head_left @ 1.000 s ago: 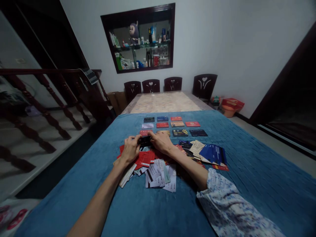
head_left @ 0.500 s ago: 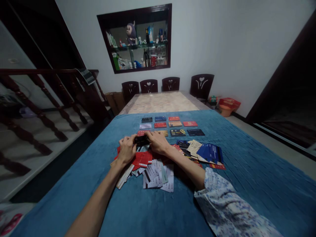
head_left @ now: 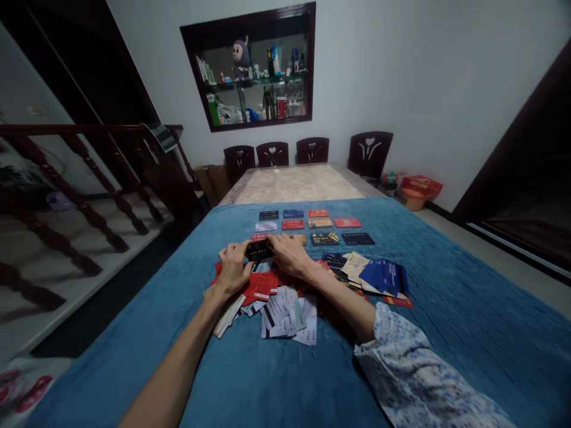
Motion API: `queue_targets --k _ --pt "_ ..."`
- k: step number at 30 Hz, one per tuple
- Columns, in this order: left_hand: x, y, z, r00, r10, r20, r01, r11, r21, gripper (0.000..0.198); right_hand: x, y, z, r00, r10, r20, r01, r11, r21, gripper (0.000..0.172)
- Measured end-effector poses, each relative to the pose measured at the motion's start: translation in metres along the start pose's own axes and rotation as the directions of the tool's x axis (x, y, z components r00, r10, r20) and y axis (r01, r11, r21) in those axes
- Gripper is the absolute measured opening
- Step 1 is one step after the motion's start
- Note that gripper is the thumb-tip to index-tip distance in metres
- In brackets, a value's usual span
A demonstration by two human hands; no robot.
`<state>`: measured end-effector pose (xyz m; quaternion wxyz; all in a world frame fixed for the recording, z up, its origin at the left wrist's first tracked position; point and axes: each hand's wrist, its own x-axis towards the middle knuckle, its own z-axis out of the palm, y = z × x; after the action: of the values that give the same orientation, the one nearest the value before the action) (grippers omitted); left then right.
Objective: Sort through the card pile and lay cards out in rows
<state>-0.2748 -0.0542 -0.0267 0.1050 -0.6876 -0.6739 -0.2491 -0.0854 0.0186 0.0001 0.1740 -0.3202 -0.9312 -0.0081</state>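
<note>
Between my two hands is a black card (head_left: 259, 250) with pale lettering, possibly a small stack, tilted so its face shows. My left hand (head_left: 234, 267) grips its left end, and my right hand (head_left: 289, 254) pinches the right end. Below the hands lies a loose pile of red cards (head_left: 260, 286) and white cards (head_left: 277, 314), some with dark stripes. To the right, blue cards (head_left: 384, 276) and beige cards (head_left: 355, 266) fan out in another heap. Beyond my hands, cards stand in rows, among them a black and gold VIP card (head_left: 325, 239); my right hand partly hides the front row.
A blue cloth (head_left: 134, 333) covers the near part of the table (head_left: 294, 181). Dark chairs (head_left: 370, 153) line the far side. A wooden railing (head_left: 84, 184) runs along the left, and a red bag (head_left: 422, 185) sits on a bin at the right.
The black card has tipped so that its lettered face shows more clearly. Both hands stay around it. The whole view has shifted slightly.
</note>
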Motion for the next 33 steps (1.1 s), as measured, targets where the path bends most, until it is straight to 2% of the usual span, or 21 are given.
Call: queue_targets --k 4,10,15,23,27,33 --pt "0.0 0.0 -0.001 1.0 0.02 0.006 -0.02 0.999 0.031 0.057 0.0 -0.001 -0.003 1.0 0.003 0.006 -0.003 1.0 -0.023 0.052" --pt "0.001 0.002 -0.004 0.999 0.044 0.03 -0.046 0.997 0.068 0.055 0.0 -0.001 -0.01 1.0 0.018 -0.002 -0.018 0.995 -0.099 0.051" --pt "0.002 0.005 -0.009 0.998 0.062 0.031 -0.065 0.992 0.107 0.053 0.0 0.001 -0.017 1.0 0.009 -0.009 -0.01 0.992 -0.128 0.044" --pt "0.009 0.009 -0.013 0.996 0.073 0.05 -0.078 0.991 0.109 0.049 0.002 0.008 -0.037 0.995 -0.02 0.094 0.035 0.987 -0.159 0.041" --pt "0.016 0.02 -0.014 0.994 0.087 0.065 -0.094 0.99 0.104 0.05 -0.001 0.017 -0.05 0.99 -0.029 0.135 0.055 0.979 -0.196 0.044" --pt "0.031 0.05 -0.015 0.983 0.132 0.127 -0.146 0.984 0.103 0.05 -0.011 0.04 -0.065 0.98 -0.01 0.2 0.065 0.961 -0.27 0.047"
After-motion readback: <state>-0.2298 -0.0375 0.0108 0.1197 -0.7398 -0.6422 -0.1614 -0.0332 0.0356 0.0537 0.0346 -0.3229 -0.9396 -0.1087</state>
